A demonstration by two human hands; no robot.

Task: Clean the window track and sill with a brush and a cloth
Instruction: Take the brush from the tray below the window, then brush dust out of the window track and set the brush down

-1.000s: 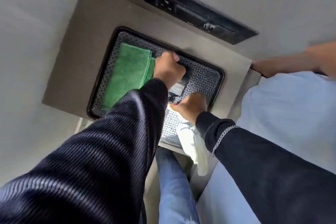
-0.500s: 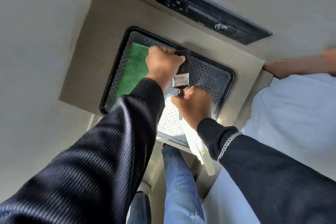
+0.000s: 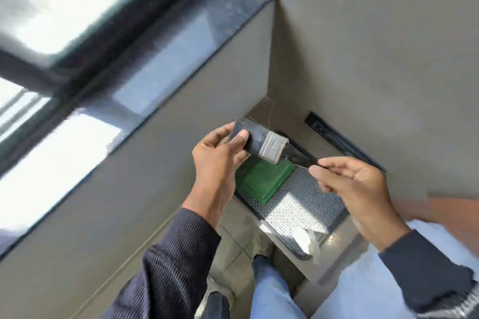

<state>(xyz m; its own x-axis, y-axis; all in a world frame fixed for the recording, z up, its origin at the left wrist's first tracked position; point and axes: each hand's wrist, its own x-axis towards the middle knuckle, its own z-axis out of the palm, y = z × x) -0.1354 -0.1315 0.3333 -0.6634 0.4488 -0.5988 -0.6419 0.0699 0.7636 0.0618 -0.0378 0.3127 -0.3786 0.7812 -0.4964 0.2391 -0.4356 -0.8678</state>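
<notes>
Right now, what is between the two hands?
The brush: left hand grips the bristles, right hand pinches the handle tip, seen in the head view.

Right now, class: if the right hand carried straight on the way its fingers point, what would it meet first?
The right hand points up-left along the brush it pinches by the handle. Straight on, it would probably meet the left hand gripping the bristles first; depth is uncertain.
</notes>
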